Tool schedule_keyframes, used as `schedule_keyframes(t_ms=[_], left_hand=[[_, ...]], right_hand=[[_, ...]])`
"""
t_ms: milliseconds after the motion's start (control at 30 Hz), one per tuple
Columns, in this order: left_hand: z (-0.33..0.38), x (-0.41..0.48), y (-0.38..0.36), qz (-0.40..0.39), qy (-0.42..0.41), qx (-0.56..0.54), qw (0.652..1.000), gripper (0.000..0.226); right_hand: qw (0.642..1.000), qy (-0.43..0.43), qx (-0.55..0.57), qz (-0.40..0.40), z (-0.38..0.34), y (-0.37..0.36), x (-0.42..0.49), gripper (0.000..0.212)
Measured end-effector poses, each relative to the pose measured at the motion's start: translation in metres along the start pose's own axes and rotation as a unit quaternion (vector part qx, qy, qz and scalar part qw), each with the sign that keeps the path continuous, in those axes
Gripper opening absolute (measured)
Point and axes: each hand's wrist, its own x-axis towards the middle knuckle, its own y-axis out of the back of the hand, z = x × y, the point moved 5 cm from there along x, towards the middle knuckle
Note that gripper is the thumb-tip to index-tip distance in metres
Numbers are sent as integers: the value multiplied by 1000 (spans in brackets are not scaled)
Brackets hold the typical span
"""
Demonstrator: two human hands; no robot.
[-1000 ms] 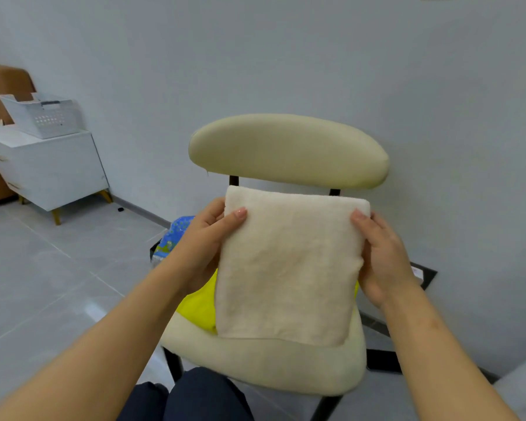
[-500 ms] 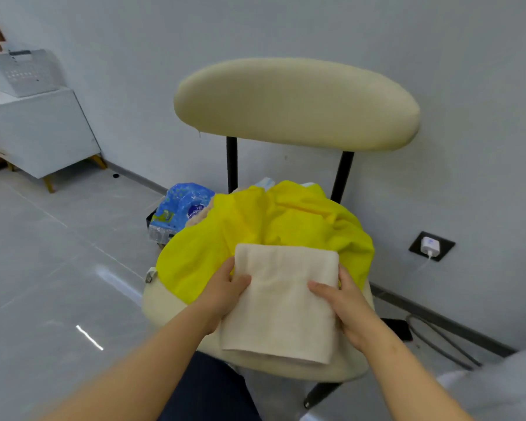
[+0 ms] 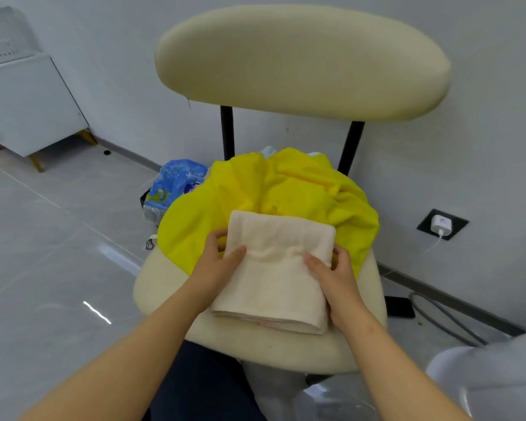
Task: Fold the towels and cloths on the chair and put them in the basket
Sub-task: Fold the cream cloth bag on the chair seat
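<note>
A folded cream towel (image 3: 274,268) lies on the front of the cream chair seat (image 3: 255,341), partly over a crumpled yellow cloth (image 3: 289,189) that fills the back of the seat. My left hand (image 3: 216,265) grips the towel's left edge, thumb on top and fingers beneath. My right hand (image 3: 334,275) grips its right edge the same way. A white basket (image 3: 3,34) stands on a white cabinet at the far left, cut off by the frame edge.
The chair's cream backrest (image 3: 301,62) rises in front of the grey wall. A blue plastic package (image 3: 173,186) sits on the floor left of the seat. A charger (image 3: 441,224) is plugged into a wall socket at right. The white cabinet (image 3: 25,104) stands on grey tiles.
Both hands have brought the towel down from in front of the backrest onto the seat, folded it shorter, and the view has tilted down and closer to the chair.
</note>
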Motion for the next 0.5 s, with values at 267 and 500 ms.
schedule_keyframes(t_ms=[267, 500], left_hand=[[-13, -51, 10, -79, 54, 19, 995, 49], [-20, -63, 14, -30, 35, 199, 979, 33]], right_hand=[[996, -23, -49, -71, 6, 5, -38, 26], [990, -121, -49, -61, 27, 15, -58, 24]])
